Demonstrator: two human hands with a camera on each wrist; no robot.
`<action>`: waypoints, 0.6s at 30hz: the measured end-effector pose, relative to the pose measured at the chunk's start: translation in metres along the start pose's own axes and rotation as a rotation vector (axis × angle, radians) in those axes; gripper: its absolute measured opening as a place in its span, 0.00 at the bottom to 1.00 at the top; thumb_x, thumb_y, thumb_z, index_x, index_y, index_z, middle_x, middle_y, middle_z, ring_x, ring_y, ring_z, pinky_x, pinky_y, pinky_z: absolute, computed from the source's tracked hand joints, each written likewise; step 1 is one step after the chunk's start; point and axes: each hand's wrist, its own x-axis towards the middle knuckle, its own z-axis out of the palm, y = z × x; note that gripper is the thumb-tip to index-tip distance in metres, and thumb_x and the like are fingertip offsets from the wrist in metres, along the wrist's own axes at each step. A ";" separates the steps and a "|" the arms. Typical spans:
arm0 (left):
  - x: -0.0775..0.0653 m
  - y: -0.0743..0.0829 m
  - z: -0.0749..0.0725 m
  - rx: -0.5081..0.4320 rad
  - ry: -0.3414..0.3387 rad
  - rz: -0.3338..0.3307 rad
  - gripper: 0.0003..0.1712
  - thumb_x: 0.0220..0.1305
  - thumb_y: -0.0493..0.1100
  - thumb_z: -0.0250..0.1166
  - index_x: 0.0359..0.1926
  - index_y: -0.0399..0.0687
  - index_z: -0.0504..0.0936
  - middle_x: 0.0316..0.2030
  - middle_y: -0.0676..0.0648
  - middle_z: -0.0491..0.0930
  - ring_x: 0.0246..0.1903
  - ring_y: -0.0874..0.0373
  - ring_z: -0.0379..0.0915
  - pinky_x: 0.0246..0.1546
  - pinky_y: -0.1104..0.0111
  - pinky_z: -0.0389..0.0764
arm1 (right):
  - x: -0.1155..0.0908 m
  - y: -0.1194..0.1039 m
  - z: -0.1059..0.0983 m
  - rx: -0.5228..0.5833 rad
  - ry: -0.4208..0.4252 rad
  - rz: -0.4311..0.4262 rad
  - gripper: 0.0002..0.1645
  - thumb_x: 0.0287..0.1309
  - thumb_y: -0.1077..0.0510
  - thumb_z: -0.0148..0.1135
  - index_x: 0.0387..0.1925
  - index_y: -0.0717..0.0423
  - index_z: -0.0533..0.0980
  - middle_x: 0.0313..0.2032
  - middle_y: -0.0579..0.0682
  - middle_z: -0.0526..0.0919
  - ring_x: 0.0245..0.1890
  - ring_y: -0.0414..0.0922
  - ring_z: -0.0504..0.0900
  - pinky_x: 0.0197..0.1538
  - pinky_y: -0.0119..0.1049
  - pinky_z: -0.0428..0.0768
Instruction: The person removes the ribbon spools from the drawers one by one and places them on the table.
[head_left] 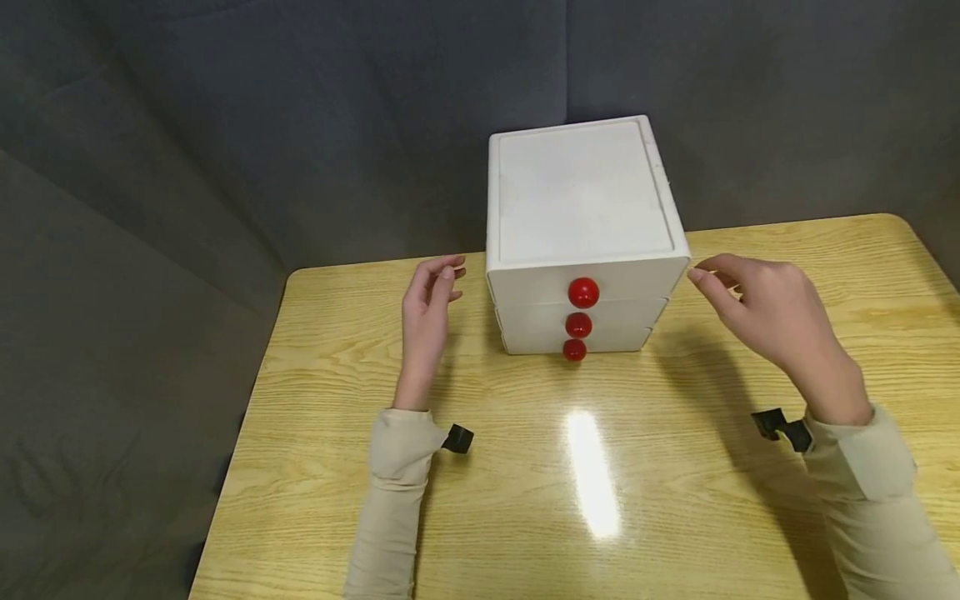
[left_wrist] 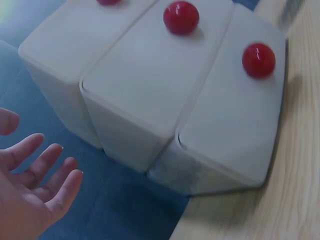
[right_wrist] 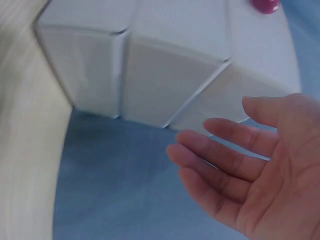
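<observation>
A white cabinet of three stacked drawers [head_left: 585, 196] stands at the back of the table, each drawer front bearing a round red knob [head_left: 583, 292]. All three drawers look closed. To the cabinet's left is my left hand [head_left: 429, 312], apart from its side, with loosely bent fingers and nothing in them. My right hand [head_left: 780, 321] hovers by the cabinet's right front edge. In the right wrist view its palm [right_wrist: 285, 185] faces the cabinet side, fingers relaxed and holding nothing; whether a fingertip touches the side I cannot tell.
The cabinet rests on a light wooden table [head_left: 330, 467] with rounded back corners. Dark grey cloth [head_left: 337, 125] hangs behind it and down the left. A black piece [head_left: 458, 438] sticks out at the left cuff, and a similar one [head_left: 782, 429] at the right.
</observation>
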 end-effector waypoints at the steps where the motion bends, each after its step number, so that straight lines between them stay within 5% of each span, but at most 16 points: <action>1: 0.000 0.002 0.002 -0.013 -0.003 0.010 0.17 0.80 0.39 0.51 0.58 0.29 0.76 0.57 0.35 0.79 0.59 0.42 0.76 0.55 0.57 0.80 | 0.000 -0.004 -0.001 0.010 0.026 -0.021 0.17 0.72 0.54 0.59 0.47 0.63 0.85 0.36 0.60 0.89 0.31 0.59 0.86 0.35 0.60 0.81; 9: 0.002 0.014 0.023 -0.058 -0.056 0.143 0.21 0.79 0.37 0.51 0.66 0.31 0.72 0.67 0.35 0.70 0.66 0.41 0.68 0.66 0.54 0.72 | -0.006 -0.028 0.007 0.000 0.271 -0.188 0.09 0.65 0.63 0.60 0.32 0.63 0.84 0.20 0.51 0.81 0.15 0.42 0.70 0.22 0.36 0.68; 15: 0.004 0.016 0.033 -0.069 -0.098 0.183 0.24 0.79 0.38 0.51 0.69 0.32 0.70 0.72 0.40 0.65 0.69 0.50 0.65 0.71 0.56 0.67 | -0.012 -0.038 0.013 0.094 0.377 -0.208 0.08 0.63 0.64 0.63 0.30 0.64 0.85 0.23 0.53 0.86 0.17 0.46 0.80 0.28 0.21 0.72; 18: 0.005 0.015 0.035 -0.088 -0.118 0.196 0.24 0.79 0.39 0.51 0.70 0.32 0.70 0.74 0.42 0.64 0.72 0.55 0.62 0.73 0.55 0.64 | -0.012 -0.046 0.015 0.194 0.381 -0.216 0.08 0.63 0.64 0.63 0.32 0.65 0.85 0.25 0.55 0.87 0.23 0.32 0.81 0.29 0.14 0.71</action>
